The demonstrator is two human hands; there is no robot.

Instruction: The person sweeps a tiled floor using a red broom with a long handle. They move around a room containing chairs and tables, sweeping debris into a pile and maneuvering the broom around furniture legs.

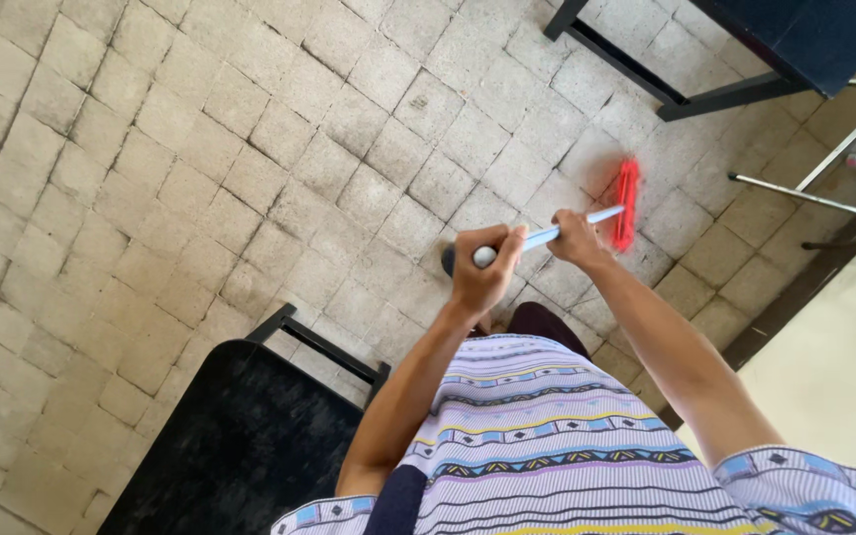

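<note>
with the left hand [485, 269] clenched around the top of the pale broom handle [557, 234] and the right hand [575, 238] gripping lower, keep the red broom head [627, 203] flat on the paved floor [200, 178], short strokes clear of the dark desk leg [646, 89].

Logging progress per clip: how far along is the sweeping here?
Done: cannot tell; the pavers show no gathered pile or obvious dirt. In hand: both hands grip the broom handle, left hand at the top end, right hand lower, red head blurred beside the table leg. Left: no dustpan in view.
</note>
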